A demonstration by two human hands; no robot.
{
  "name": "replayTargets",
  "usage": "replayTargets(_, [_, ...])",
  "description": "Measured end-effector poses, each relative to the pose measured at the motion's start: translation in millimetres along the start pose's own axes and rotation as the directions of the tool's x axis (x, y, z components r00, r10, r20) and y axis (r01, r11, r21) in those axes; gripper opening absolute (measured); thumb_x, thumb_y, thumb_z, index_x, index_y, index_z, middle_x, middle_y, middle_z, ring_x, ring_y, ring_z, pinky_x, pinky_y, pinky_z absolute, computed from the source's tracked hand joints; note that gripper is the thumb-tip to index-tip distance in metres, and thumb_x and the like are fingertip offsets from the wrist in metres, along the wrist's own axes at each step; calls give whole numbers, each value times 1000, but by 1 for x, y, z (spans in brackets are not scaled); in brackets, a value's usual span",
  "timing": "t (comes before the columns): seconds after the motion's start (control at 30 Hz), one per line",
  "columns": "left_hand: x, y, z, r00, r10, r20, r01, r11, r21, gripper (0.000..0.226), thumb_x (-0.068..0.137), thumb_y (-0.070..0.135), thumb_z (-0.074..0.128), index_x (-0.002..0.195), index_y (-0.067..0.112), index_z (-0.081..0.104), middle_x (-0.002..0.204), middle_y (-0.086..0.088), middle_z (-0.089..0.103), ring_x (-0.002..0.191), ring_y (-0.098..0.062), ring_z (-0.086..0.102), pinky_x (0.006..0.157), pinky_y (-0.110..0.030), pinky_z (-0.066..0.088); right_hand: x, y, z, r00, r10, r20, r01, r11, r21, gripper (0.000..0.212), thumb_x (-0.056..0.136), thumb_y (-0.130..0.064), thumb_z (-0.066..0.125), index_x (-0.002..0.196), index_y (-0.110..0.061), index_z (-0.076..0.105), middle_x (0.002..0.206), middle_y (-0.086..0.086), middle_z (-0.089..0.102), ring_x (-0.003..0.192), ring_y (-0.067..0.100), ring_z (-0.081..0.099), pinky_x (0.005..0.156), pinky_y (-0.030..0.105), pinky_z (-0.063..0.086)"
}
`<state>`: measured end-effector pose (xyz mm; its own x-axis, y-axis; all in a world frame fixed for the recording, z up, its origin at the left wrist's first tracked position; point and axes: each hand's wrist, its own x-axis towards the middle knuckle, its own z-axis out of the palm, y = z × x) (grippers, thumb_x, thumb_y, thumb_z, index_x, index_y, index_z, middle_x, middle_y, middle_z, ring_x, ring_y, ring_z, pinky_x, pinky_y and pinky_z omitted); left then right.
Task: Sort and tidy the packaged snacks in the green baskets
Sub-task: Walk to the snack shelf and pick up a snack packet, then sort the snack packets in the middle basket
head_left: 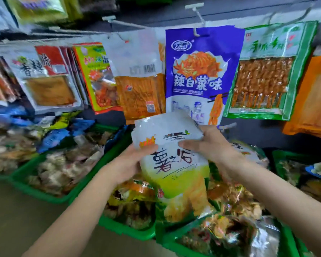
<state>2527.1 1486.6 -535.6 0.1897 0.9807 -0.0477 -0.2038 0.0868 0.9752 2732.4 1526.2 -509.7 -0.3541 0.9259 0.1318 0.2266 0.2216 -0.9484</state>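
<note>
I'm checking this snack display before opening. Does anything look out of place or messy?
The blue packets lie strewn across the left green basket at all angles. Both the left hand and the right hand hold a white-and-green chip bag above the baskets.

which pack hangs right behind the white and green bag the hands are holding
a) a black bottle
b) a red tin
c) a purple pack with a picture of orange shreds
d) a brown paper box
c: the purple pack hangs from a hook just above and behind the white and green bag, which the left hand and right hand both hold over the green baskets.
</note>
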Motion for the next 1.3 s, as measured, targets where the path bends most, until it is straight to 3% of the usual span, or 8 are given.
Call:
replayTargets(0.33, [-32, 43, -152, 921, 265, -286, -233, 962, 142, 16, 83, 4, 59, 96, 13, 64, 81, 3, 74, 74, -11, 70, 64, -25, 54, 63, -25, 144, 901, 35, 432, -18, 999, -41, 31, 77, -24, 69, 107, -29, 62, 101, -22, 67, 81, -14, 62, 70, 6, 49])
replayTargets(0.47, [-58, 64, -246, 889, 295, -351, -239, 951, 194, 18, 88, 4, 58, 86, 22, 56, 57, 20, 67, 58, 5, 64, 52, -11, 49, 103, -35, 243, 927, 50, 372, 22, 982, -187, 22, 80, -32, 70, 101, -30, 63, 104, -11, 68, 81, 5, 64, 58, 24, 54])
replayTargets(0.67, [-92, 87, -401, 837, 258, -483, -132, 951, 280, 52, 72, 33, 73, 121, 26, 56, 114, 3, 67, 104, -19, 63, 93, -39, 50, 173, -68, 396, 960, -23, 280, 113, 943, -311, 13, 83, -18, 69, 95, -18, 66, 99, 1, 69, 85, 18, 65, 64, 26, 56])
replayTargets(0.77, [-114, 95, -462, 849, 198, -489, -32, 944, 327, 79, 69, 44, 70, 138, 29, 35, 128, 12, 51, 110, -11, 52, 100, -30, 39, 206, -82, 452, 971, -31, 238, 101, 953, -286, 4, 86, -13, 65, 87, -13, 62, 80, -2, 63, 59, 0, 55, 42, 7, 42])
replayTargets(0.87, [-139, 89, -520, 819, 172, -548, 119, 883, 455, 95, 66, 57, 74, 142, 30, 23, 135, 12, 37, 117, -9, 39, 103, -26, 32, 239, -96, 505, 985, -21, 174, 52, 984, -172, 4, 87, -12, 63, 85, -10, 62, 77, 5, 64, 45, 4, 58, 40, 16, 49])
replayTargets(1.07, [-135, 79, -596, 429, 637, -640, 509, 415, 754, 59, 87, 37, 60, 139, 24, 37, 138, -5, 45, 126, -26, 38, 105, -44, 32, 313, -103, 601, 990, 107, 94, -122, 978, 167, 16, 86, -7, 62, 102, -4, 60, 110, 19, 65, 69, 26, 63, 55, 35, 59])
replayTargets(1.17, [-110, 69, -604, 557, 653, -513, 472, 259, 843, 49, 94, 36, 47, 141, 35, 34, 153, 2, 23, 138, -27, 20, 110, -45, 18, 343, -96, 628, 965, 246, 94, -263, 874, 408, 17, 87, -3, 60, 104, -5, 55, 117, 18, 61, 67, 24, 61, 51, 29, 58])
replayTargets(1.3, [-72, 51, -631, 754, 434, -493, 435, 233, 870, 57, 96, 35, 42, 147, 38, 17, 158, 7, -7, 142, -34, 11, 115, -49, 18, 369, -87, 634, 928, 320, 189, -367, 712, 599, 31, 90, 1, 54, 121, -1, 50, 118, 11, 57, 71, 21, 61, 81, 33, 52])
